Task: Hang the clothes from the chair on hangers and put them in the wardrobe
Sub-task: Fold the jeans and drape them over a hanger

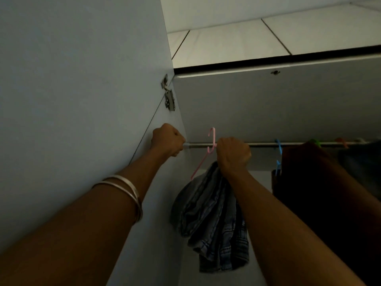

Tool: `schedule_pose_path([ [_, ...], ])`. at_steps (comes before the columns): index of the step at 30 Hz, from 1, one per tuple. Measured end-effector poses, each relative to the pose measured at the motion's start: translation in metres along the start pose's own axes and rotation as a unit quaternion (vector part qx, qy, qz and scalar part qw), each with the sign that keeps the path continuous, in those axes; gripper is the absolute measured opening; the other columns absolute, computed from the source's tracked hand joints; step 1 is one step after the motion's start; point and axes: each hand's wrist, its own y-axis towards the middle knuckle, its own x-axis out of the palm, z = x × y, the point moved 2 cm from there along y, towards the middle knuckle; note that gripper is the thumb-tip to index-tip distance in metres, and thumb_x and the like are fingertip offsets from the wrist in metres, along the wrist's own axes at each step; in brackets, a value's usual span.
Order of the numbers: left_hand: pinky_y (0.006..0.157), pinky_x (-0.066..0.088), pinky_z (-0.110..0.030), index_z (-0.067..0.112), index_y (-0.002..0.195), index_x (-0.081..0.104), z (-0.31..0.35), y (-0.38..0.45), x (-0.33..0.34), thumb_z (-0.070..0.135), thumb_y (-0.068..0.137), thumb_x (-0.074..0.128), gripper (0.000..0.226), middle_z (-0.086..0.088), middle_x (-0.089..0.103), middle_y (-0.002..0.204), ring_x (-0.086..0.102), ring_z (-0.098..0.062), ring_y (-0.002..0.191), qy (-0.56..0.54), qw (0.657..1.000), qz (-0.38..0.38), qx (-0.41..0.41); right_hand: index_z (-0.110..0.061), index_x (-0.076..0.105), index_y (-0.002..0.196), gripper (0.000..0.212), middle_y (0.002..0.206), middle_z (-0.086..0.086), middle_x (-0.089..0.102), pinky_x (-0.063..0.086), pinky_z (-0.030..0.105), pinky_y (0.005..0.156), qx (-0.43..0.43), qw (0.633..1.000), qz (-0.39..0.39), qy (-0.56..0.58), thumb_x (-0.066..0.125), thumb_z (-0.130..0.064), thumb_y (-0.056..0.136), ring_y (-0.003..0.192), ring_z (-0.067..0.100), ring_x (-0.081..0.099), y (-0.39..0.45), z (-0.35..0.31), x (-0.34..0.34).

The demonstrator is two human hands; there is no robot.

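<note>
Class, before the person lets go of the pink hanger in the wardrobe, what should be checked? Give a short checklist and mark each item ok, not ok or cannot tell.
1. Pink hanger hook over the rail: ok, it curls over the top of the rail.
2. Jeans on the hanger: cannot tell, the right hand hides where they meet.
3. Right hand supports the load: ok, it grips at the hanger's neck.
4. Left hand steady: ok, curled at the rail's wall end.
5. Room on the rail: ok, the blue hanger and dark garment hang apart to the right.
</note>
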Motion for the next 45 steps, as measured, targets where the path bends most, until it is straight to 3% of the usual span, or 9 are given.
schedule_pose_path([
  [12,0.068,0.060,-0.044,-0.010,0.086,0.068,-0.017,0.034,-0.009,0.002,0.088,0.059,0.016,-0.022,0.069,0.079,0.069,-0.033,0.074,0.082,0.994,0.014,0.071,-0.007,0.063,0.116,0.029,0.111,0.009,0.066,0.033,0.024,0.049,0.028,0.995,-0.049,0.078,0.038,-0.008,0.101,0.096,0.024,0.066,0.022,-0.063,0.059],
  [21,0.045,0.037,-0.026,0.005,0.062,0.045,-0.021,0.029,0.006,0.005,0.088,0.053,0.028,-0.013,0.055,0.078,0.055,-0.023,0.068,0.189,0.972,0.120,0.068,-0.007,0.061,0.115,0.021,0.121,0.011,0.062,0.045,0.028,0.072,0.099,0.955,-0.094,0.264,0.046,-0.010,0.099,0.106,0.024,0.062,0.018,-0.075,0.053],
  [23,0.044,0.032,-0.023,0.007,0.059,0.041,-0.018,0.030,0.016,0.005,0.088,0.051,0.031,-0.012,0.054,0.071,0.054,-0.021,0.062,0.186,0.972,0.119,0.082,-0.004,0.059,0.118,0.024,0.123,0.013,0.060,0.047,0.029,0.076,0.173,0.910,-0.099,0.362,0.047,-0.009,0.099,0.108,0.025,0.061,0.024,-0.070,0.048],
  [26,0.040,0.027,-0.020,0.010,0.055,0.035,-0.032,0.034,0.006,0.003,0.089,0.051,0.038,-0.007,0.042,0.061,0.043,-0.014,0.055,0.180,0.975,0.111,0.070,-0.005,0.048,0.132,0.038,0.134,0.015,0.052,0.047,0.033,0.090,0.251,0.748,-0.171,0.591,0.047,-0.010,0.095,0.118,0.028,0.055,0.024,-0.097,0.054],
  [28,0.045,0.045,-0.025,0.002,0.061,0.050,-0.035,0.036,0.003,0.003,0.089,0.053,0.028,-0.019,0.057,0.071,0.057,-0.018,0.067,0.160,0.981,0.085,0.073,-0.003,0.042,0.136,0.047,0.137,0.017,0.050,0.048,0.034,0.086,0.248,0.651,-0.213,0.685,0.051,-0.008,0.090,0.115,0.029,0.057,0.024,-0.112,0.057],
  [32,0.076,0.058,-0.040,-0.004,0.092,0.069,-0.033,0.032,-0.001,0.003,0.088,0.055,0.016,-0.019,0.069,0.094,0.067,-0.028,0.086,0.129,0.986,0.061,0.090,0.005,0.045,0.135,0.052,0.114,0.024,0.062,0.056,0.039,0.083,0.266,0.569,-0.218,0.747,0.061,0.006,0.085,0.093,0.029,0.065,0.030,-0.109,0.068],
  [36,0.077,0.058,-0.040,-0.004,0.094,0.068,-0.036,0.029,-0.009,0.003,0.089,0.053,0.017,-0.018,0.069,0.096,0.067,-0.028,0.087,0.114,0.989,0.064,0.063,0.007,0.049,0.128,0.035,0.077,0.016,0.060,0.056,0.032,0.053,0.219,0.594,-0.234,0.738,0.050,0.004,0.094,0.058,0.021,0.059,0.020,-0.100,0.054],
  [40,0.074,0.055,-0.036,-0.006,0.102,0.065,-0.028,0.003,-0.013,0.007,0.089,0.051,0.023,-0.022,0.065,0.105,0.065,-0.033,0.094,0.129,0.989,0.069,0.022,0.005,0.058,0.110,0.018,0.073,0.008,0.053,0.045,0.020,0.044,0.202,0.637,-0.197,0.717,0.052,-0.003,0.095,0.060,0.015,0.050,0.010,-0.080,0.029],
  [45,0.075,0.053,-0.037,-0.010,0.108,0.059,-0.028,-0.050,-0.021,0.008,0.089,0.047,0.029,-0.026,0.060,0.116,0.062,-0.037,0.099,0.162,0.984,0.047,-0.057,0.000,0.066,0.092,0.008,0.078,0.008,0.058,0.045,0.026,0.061,0.179,0.627,-0.235,0.721,0.058,0.002,0.091,0.065,0.016,0.052,-0.035,-0.062,-0.001],
])
